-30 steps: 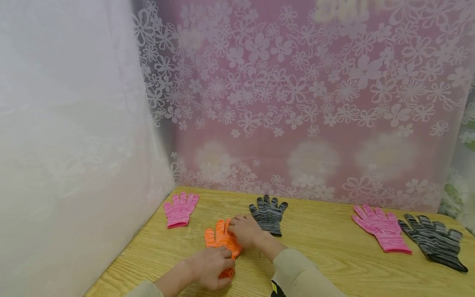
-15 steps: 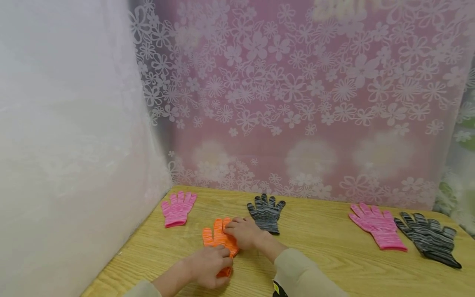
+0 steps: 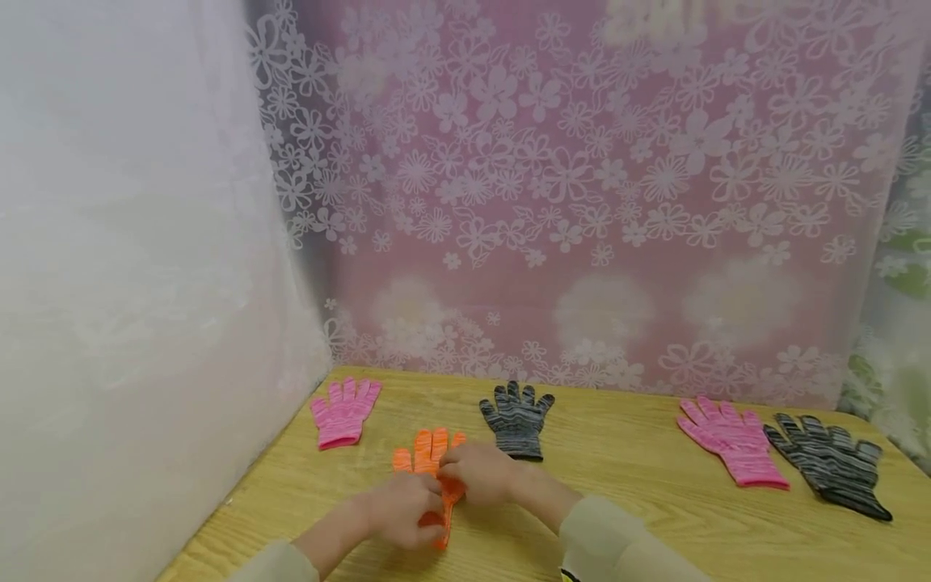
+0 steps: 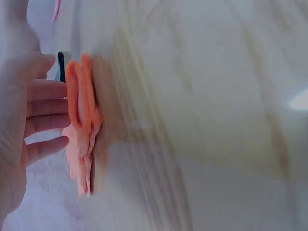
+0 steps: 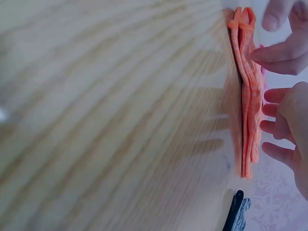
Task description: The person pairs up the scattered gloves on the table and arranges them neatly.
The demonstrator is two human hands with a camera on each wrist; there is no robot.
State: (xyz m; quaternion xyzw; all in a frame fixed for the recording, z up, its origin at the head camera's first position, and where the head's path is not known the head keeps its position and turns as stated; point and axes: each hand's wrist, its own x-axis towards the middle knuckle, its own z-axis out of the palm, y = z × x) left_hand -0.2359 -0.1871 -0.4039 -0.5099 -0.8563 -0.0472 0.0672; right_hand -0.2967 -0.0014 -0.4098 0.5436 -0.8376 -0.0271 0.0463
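An orange knit glove (image 3: pixel 424 447) lies on the wooden table, its fingers pointing away from me and its stacked layers visible from the side. My left hand (image 3: pixel 404 509) is over its cuff end; in the left wrist view the fairly straight fingers (image 4: pixel 47 120) reach to the glove (image 4: pixel 79 110), thumb apart. My right hand (image 3: pixel 483 473) touches the glove's right side. From the right wrist camera, its loosely bent fingers (image 5: pixel 274 127) are at the upper face of the glove (image 5: pixel 250 91). Part of the glove is hidden under both hands.
Behind lie a pink glove (image 3: pixel 343 416) at left and a grey-black glove (image 3: pixel 518 422) near the middle. Another pink glove (image 3: pixel 733 443) and grey-black glove (image 3: pixel 832 465) lie at right. A white sheet (image 3: pixel 160 323) walls the left side; a floral curtain (image 3: pixel 582 202) hangs behind.
My right hand has slid slightly right and nearer, uncovering another orange fingertip. The left hand has shifted a little on the cuff. The whole head view has drifted, moving the other gloves left in frame.
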